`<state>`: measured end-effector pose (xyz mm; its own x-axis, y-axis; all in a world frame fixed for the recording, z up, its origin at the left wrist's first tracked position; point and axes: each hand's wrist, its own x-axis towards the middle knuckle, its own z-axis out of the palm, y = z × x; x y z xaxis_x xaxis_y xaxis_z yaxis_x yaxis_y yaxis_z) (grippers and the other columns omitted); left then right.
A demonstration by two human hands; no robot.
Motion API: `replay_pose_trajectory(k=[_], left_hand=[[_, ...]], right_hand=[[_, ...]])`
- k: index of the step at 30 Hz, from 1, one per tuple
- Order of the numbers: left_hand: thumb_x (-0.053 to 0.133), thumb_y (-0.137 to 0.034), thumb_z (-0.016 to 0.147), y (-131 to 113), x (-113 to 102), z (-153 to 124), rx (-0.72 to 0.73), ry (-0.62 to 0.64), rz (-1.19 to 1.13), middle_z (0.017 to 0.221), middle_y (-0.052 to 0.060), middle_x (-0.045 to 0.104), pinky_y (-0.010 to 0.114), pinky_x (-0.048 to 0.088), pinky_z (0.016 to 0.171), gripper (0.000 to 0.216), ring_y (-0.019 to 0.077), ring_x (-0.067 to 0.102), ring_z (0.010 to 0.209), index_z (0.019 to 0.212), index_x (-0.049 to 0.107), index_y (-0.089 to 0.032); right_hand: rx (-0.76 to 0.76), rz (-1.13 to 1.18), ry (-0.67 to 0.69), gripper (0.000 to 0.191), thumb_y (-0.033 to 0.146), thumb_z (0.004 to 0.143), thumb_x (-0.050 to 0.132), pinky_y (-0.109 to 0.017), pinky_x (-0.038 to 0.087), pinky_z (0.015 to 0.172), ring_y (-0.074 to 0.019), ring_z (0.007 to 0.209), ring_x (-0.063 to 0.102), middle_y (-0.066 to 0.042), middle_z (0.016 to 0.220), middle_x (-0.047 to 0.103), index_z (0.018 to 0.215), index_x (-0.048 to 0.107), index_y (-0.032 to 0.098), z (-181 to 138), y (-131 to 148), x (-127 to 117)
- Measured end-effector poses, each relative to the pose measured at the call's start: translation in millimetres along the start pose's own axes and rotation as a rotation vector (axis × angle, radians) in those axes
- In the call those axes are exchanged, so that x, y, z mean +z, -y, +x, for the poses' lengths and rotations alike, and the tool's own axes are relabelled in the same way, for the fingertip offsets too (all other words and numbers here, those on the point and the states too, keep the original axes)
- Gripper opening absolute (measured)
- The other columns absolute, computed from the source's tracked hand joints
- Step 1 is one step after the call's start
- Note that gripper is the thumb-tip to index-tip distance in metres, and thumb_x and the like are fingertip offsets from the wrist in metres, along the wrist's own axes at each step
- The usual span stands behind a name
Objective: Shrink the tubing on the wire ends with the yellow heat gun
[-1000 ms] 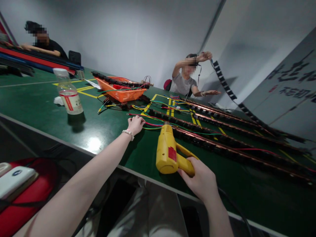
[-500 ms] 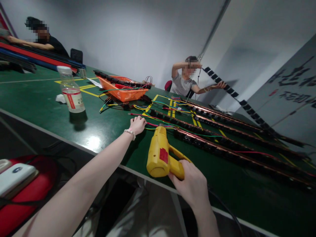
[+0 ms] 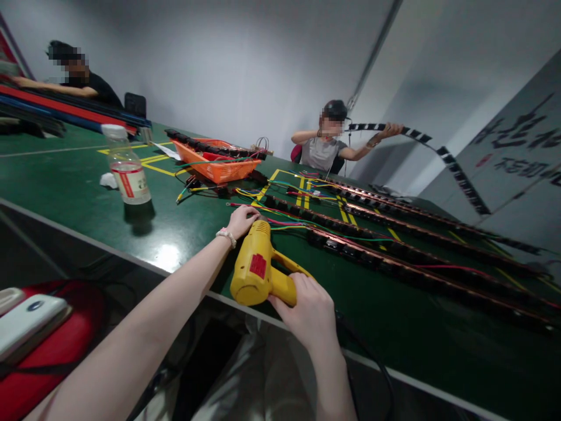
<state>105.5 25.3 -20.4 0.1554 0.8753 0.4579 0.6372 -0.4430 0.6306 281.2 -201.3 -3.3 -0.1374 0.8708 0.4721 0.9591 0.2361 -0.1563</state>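
My right hand point(image 3: 309, 307) is wrapped round the handle of a yellow heat gun point(image 3: 252, 263), whose nozzle points away from me. A dark cord runs down from the grip. Just left of the nozzle, my left hand point(image 3: 243, 221) is closed on the ends of thin coloured wires point(image 3: 287, 224). These wires lead right to a long black and copper strip point(image 3: 350, 248) lying on the green table point(image 3: 184, 234). The nozzle tip is partly hidden behind the gun's body, close to my left fingers.
More strips lie to the right. An orange basket point(image 3: 214, 169) holds another strip. A plastic bottle point(image 3: 131, 175) stands on the left. One person point(image 3: 326, 146) across the table lifts a black segmented strip point(image 3: 464, 181); another person point(image 3: 96, 88) sits at far left.
My right hand has carried the heat gun left, bringing its nozzle close to my left hand. My left hand stays nearly in place. The person opposite has lowered one arm and the strip.
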Motion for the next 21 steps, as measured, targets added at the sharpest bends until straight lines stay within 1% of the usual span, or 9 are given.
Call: replay_pose_trajectory(k=[6,11,18,21], left_hand=[[0.053,-0.026,0.08,-4.3,-1.2,-2.6,0.025,-0.054,-0.038,0.093,0.006,0.065,0.029,0.044,0.089,0.02,0.0167,0.058,0.091,0.086,0.07,-0.018],[0.053,-0.027,0.081,-9.1,-1.1,-5.7,0.038,-0.077,-0.068,0.089,0.005,0.066,0.029,0.045,0.086,0.018,0.0167,0.058,0.09,0.084,0.069,-0.018],[0.053,-0.025,0.081,-11.3,-1.2,-7.2,0.019,-0.08,-0.062,0.089,0.005,0.063,0.028,0.045,0.084,0.018,0.0162,0.058,0.086,0.084,0.069,-0.017],[0.054,-0.026,0.081,-10.5,-0.6,-6.4,0.028,-0.079,-0.052,0.09,0.006,0.062,0.029,0.045,0.086,0.018,0.0164,0.058,0.088,0.083,0.069,-0.017]], right_hand=[[-0.01,0.042,-0.003,0.034,0.052,0.072,0.062,-0.029,0.038,0.068,-0.0181,0.077,0.057,-0.001,0.077,0.061,0.081,0.055,0.021,-2.4,-13.0,-7.7],[-0.008,0.01,-0.012,0.032,0.051,0.072,0.063,-0.028,0.04,0.066,-0.0174,0.077,0.058,-0.001,0.079,0.063,0.084,0.056,0.021,-7.7,-31.5,-15.9],[0.062,-0.079,-0.017,0.034,0.053,0.072,0.06,-0.029,0.041,0.063,-0.0192,0.076,0.059,-0.002,0.08,0.063,0.085,0.055,0.022,-22.5,-63.9,-24.2],[0.098,-0.113,-0.013,0.034,0.055,0.074,0.058,-0.029,0.041,0.061,-0.019,0.075,0.059,-0.002,0.08,0.062,0.085,0.055,0.022,-27.3,-73.5,-27.4]])
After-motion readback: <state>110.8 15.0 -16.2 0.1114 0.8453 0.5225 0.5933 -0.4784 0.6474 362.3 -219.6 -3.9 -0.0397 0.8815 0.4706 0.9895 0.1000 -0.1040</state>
